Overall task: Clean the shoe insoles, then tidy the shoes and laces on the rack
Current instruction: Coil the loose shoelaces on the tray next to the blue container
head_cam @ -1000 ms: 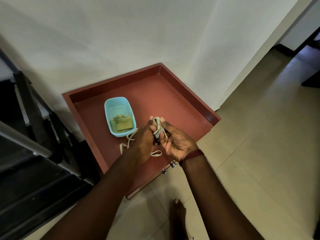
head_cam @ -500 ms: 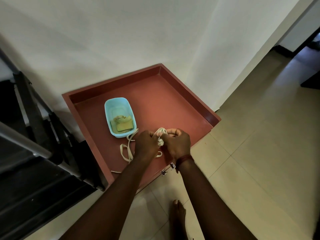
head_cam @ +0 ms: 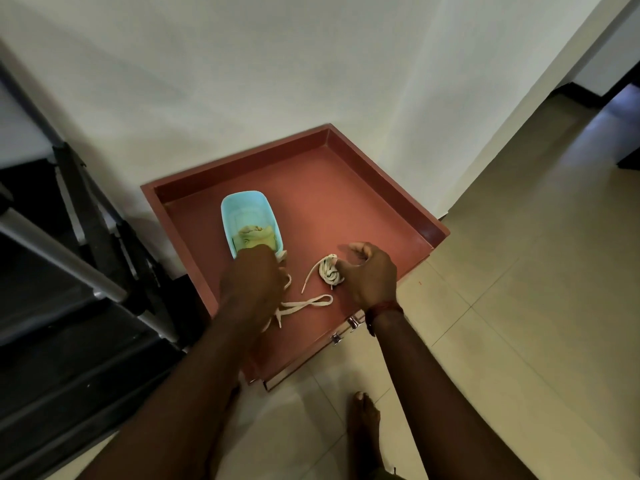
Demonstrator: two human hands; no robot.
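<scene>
Our right hand (head_cam: 369, 275) hovers low over the near right part of the red-brown tray (head_cam: 346, 202). Its fingers are curled and their tips lie against the coiled lace bundle (head_cam: 329, 270), while the thumb lifts clear on the far side. We cannot tell whether this grip pinches the bundle or only touches it. The bundle lies on the tray floor with one free end trailing left and near.

Our left hand (head_cam: 252, 282) is just left of the bundle, back up, so its fingers are hidden from us and we cannot tell its grip either. The loose lace (head_cam: 304, 303) runs out from under this hand, makes a flat loop toward the right, and ends near the tray's front edge.

Just beyond the left hand a light blue tub (head_cam: 242, 209) stands on the tray, with a yellow-green cloth (head_cam: 254, 237) crumpled in its near end. A red band (head_cam: 384, 308) circles our right wrist, and a metal handle (head_cam: 346, 329) sits on the tray's front face.

The tray stands against a white wall (head_cam: 277, 81) on a tiled floor (head_cam: 519, 306). Our bare foot (head_cam: 363, 420) rests near it, and dark stairs with a metal rail (head_cam: 62, 254) are on the left.
</scene>
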